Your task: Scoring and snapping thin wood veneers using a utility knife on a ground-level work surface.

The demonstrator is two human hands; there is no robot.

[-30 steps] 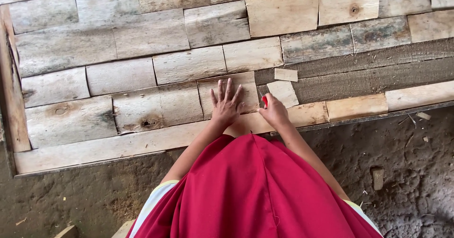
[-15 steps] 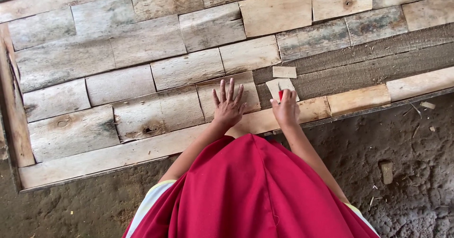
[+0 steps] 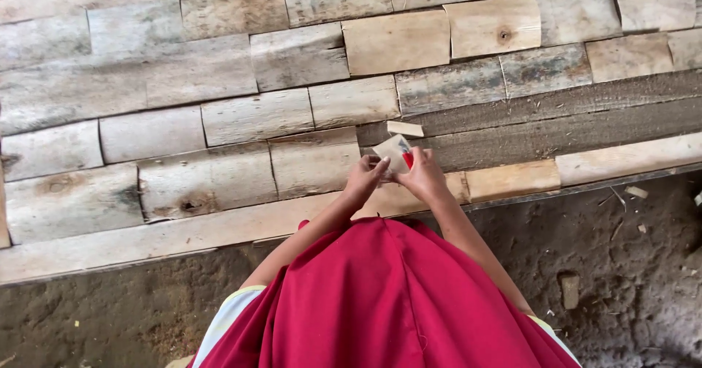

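**Small wood offcut held in both hands above the plank panel**

The lower body is hidden beneath a red garment (image 3: 380, 302), and much of both palms cannot be seen. The left hand (image 3: 363, 181) and right hand (image 3: 422, 179) are brought together, fingers curled and pinched on a small pale wood offcut (image 3: 390, 151). A red object (image 3: 407, 160), mostly covered, is gripped in the right hand; its kind cannot be told. Just beyond, another small offcut (image 3: 405, 128) lies on the plank panel (image 3: 219, 112).

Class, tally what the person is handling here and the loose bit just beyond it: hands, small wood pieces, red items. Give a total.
Hands: 2 (left hand, right hand)
Small wood pieces: 2 (held piece, loose piece)
Red items: 1 (red object)
Total: 5
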